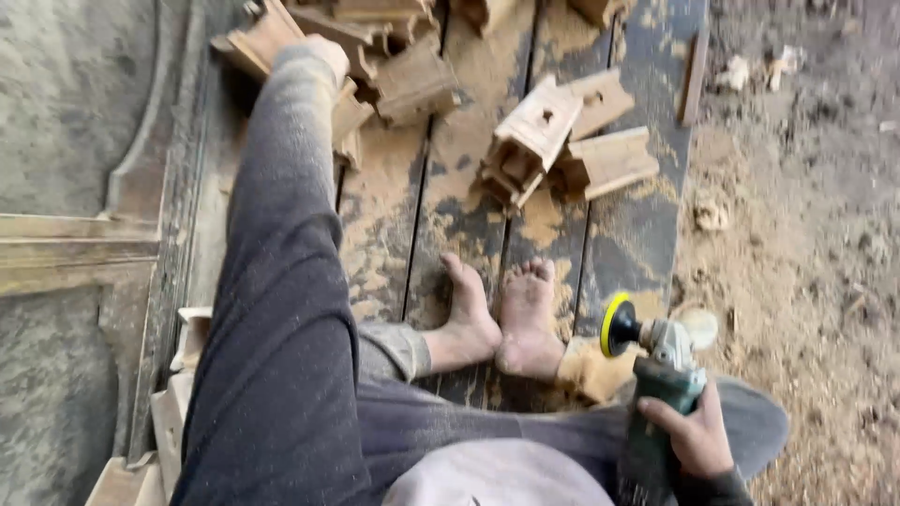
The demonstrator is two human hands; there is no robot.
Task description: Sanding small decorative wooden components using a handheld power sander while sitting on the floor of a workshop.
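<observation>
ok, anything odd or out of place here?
Yes: bare feet rest right beside the angle grinder held in the right hand. Sawdust lies spilled over the planks, and carved wooden blocks sit scattered and askew.

Rough woodworking yard, floor level. I sit barefoot on dark, weathered wooden planks [450, 215] dusted thick with pale sawdust. Upper centre of the frame: a scatter of small notched, cut blocks of light wood [553, 141], more heaped at the top left. Right side of the frame is bare earth [806, 234] strewn with shavings and chips. At lower right I grip a green-bodied angle grinder with a yellow-rimmed disc [656, 365]. Along the left edge lies a large grey carved wooden panel with a curved moulding [84, 215].
</observation>
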